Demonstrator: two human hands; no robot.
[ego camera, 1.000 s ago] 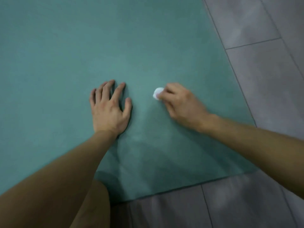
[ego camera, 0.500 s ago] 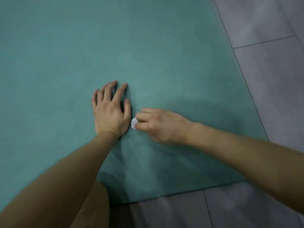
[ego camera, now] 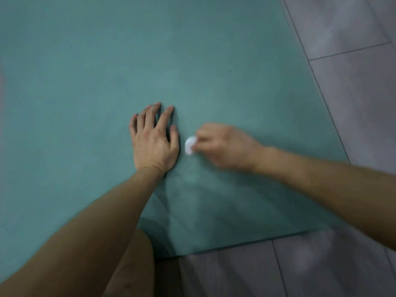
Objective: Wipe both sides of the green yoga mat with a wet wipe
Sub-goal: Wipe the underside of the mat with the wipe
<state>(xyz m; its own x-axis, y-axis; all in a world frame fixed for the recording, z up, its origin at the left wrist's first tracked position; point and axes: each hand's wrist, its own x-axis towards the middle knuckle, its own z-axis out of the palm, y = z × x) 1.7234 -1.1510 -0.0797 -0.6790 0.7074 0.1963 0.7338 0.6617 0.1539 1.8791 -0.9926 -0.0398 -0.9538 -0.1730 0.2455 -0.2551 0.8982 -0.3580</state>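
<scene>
1. Pinching a balled-up white wet wipe (ego camera: 189, 145) in curled fingers, the right hand (ego camera: 222, 145), blurred, presses it onto the green yoga mat (ego camera: 192, 61), which lies spread across a grey tiled floor (ego camera: 353, 103).
2. The left hand (ego camera: 153, 144) rests palm-down on the mat just beside the wipe, fingers straight and spread, holding nothing.
3. The wipe is wadded small, so each pass likely cleans only a narrow strip, and patches could be missed on so broad a surface.
4. Creases show in the mat near its front edge. A hard stroke could bunch it further should the bracing palm lift.
5. A stroke toward the left hand would likely bump its thumb.
6. A bare knee (ego camera: 137, 264) sits at the mat's near edge. Together with the planted palm, it would stand in the way of turning the mat over.
</scene>
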